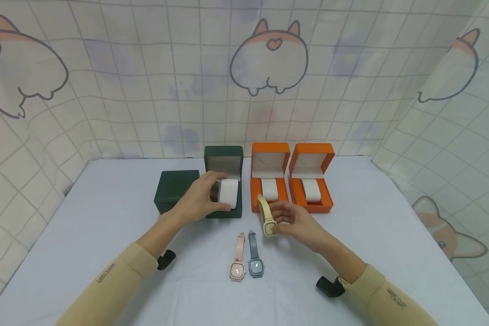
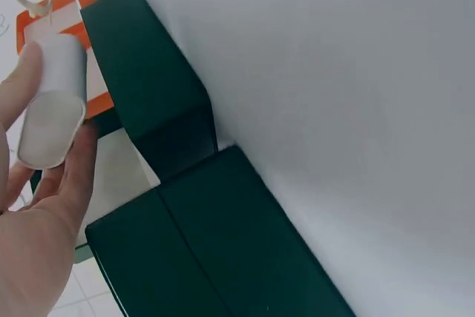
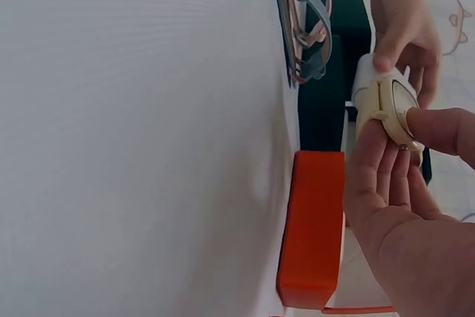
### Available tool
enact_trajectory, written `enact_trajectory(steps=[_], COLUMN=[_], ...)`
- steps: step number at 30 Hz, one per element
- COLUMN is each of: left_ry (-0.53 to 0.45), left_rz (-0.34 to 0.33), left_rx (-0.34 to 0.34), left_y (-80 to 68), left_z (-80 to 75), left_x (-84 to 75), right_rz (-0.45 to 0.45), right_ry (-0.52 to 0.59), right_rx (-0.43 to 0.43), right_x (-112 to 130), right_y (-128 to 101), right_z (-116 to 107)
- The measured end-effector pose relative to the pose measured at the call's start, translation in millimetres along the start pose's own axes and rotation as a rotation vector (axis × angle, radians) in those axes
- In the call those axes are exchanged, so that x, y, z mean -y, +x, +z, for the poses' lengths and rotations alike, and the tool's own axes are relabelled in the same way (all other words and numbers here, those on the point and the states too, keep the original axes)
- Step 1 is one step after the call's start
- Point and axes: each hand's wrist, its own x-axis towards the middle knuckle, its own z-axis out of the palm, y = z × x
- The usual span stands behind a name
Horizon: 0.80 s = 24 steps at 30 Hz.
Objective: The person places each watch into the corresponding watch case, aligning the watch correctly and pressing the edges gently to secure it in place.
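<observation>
My left hand (image 1: 198, 198) grips the white cushion (image 1: 229, 192) of the open dark green watch box (image 1: 224, 181); the wrist view shows the cushion (image 2: 53, 102) pinched between thumb and fingers. My right hand (image 1: 295, 221) pinches a cream watch (image 1: 266, 216) by its case, strap pointing up, just in front of the left orange box (image 1: 270, 175). In the right wrist view the cream watch (image 3: 390, 105) sits between thumb and fingers. A pink watch (image 1: 238, 258) and a blue-grey watch (image 1: 255, 256) lie side by side on the table.
A closed dark green box (image 1: 176, 190) stands left of the open one. A second open orange box (image 1: 312, 177) with a white cushion stands at the right. The white table (image 1: 89, 235) is backed by a patterned curtain (image 1: 244, 77).
</observation>
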Motion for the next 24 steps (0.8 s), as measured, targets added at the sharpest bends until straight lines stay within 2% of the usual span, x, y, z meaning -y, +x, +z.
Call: enact_trajectory(steps=[7,15,24], left_ry=[-0.107,-0.279,-0.346], left_rz=[0.005,-0.064,-0.121], left_rx=[-0.054,-0.057,-0.078], left_y=[-5.2,-13.7,-18.1], left_z=[6.9,13.5,19.0], left_x=[-4.2,-9.1,-10.2], right_rz=[-0.01,-0.002,-0.007], right_ry=[0.044,0.072,0.087], right_rx=[0.001,-0.007,-0.014], right_x=[4.8,5.4,9.0], right_y=[3.4,8.4,12.4], right_z=[1.0,1.8,3.7])
